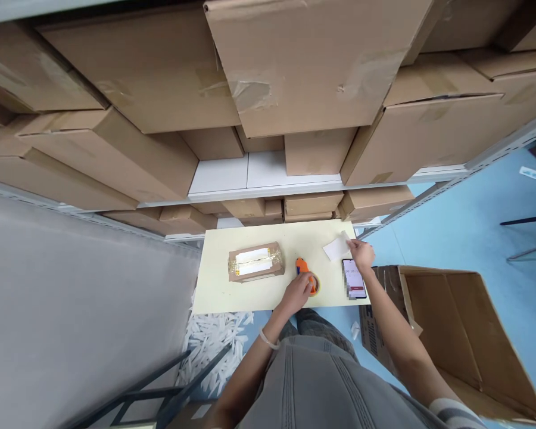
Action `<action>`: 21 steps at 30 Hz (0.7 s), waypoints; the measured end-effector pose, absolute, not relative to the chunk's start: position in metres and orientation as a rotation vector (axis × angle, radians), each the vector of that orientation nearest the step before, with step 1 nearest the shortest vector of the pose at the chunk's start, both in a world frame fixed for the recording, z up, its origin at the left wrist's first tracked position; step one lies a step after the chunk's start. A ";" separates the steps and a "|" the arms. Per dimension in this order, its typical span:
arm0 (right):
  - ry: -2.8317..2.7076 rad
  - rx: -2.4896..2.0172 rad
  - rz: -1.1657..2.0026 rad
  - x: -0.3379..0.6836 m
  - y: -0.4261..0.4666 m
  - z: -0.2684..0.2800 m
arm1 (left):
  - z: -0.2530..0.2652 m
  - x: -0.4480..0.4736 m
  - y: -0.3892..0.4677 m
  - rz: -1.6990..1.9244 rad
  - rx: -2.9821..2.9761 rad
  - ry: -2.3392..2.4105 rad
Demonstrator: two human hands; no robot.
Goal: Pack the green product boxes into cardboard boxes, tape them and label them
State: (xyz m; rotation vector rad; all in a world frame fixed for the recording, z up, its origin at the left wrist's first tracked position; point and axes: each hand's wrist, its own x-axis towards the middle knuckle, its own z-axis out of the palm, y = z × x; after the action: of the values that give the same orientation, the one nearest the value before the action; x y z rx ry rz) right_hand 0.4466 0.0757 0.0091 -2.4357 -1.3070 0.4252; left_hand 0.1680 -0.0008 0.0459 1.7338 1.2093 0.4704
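On the cream table [214, 298] lies an orange tape dispenser [301, 266] with a roll of tape. My left hand [297, 292] is closed on the roll end of it, the fingertips partly hidden from above. My right hand [362, 255] pinches the corner of a small white paper sheet [336, 248] at the table's right side. Just below that hand rests a phone [354, 277] with its screen lit. To the left sits a small cardboard parcel [256, 262], with a white label on top and shiny tape around its ends.
Metal shelves [268, 192] packed with cardboard boxes [312, 65] rise beyond the table. A large open carton [455, 322] stands on the blue floor at the right. White paper strips [214, 339] are heaped at lower left, near dark metal bars [192, 381]. A grey wall [84, 298] is at left.
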 end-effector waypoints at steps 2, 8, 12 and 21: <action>-1.232 -2.336 0.418 0.456 0.068 0.023 | 0.050 0.177 0.018 0.457 1.765 1.199; -1.231 -1.924 0.651 0.466 0.041 0.071 | 0.062 0.249 0.104 0.590 1.980 1.024; -1.165 -1.694 0.843 0.469 0.033 0.092 | 0.059 0.293 0.142 0.422 2.089 0.870; -1.037 -1.947 0.756 0.499 0.035 0.095 | 0.045 0.299 0.144 0.271 2.051 0.861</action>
State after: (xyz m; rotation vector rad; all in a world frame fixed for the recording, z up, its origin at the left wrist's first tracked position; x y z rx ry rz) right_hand 0.4993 0.0354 0.0954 -1.9470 -1.0369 0.7561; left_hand 0.2985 0.1435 0.0449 2.0507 0.8608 0.2713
